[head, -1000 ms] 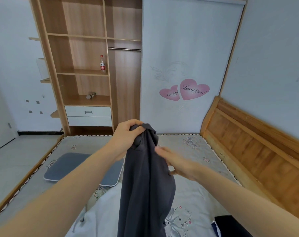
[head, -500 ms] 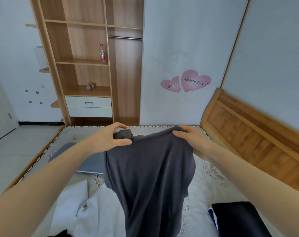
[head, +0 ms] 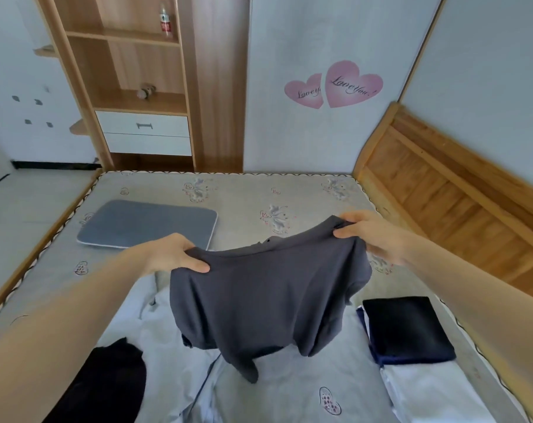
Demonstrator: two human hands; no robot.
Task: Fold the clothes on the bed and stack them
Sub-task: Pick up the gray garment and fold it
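A dark grey T-shirt (head: 265, 297) hangs spread out above the bed (head: 243, 193). My left hand (head: 173, 254) pinches its top left corner and my right hand (head: 369, 233) grips its top right corner. The shirt's lower edge droops over a pale blue garment (head: 155, 334) lying loose on the mattress. A folded black garment (head: 408, 328) sits on a folded white one (head: 430, 392) at the right. A crumpled black garment (head: 106, 383) lies at the lower left.
A grey-blue pillow (head: 146, 224) lies at the far left of the mattress. The wooden headboard (head: 460, 190) runs along the right. A wardrobe with open shelves (head: 137, 99) and a sliding door with pink hearts (head: 332, 87) stand beyond the bed's far edge.
My hands have moved apart and lower, spreading the bunched grey shirt wide by its top corners. The view has tilted down toward the bed.
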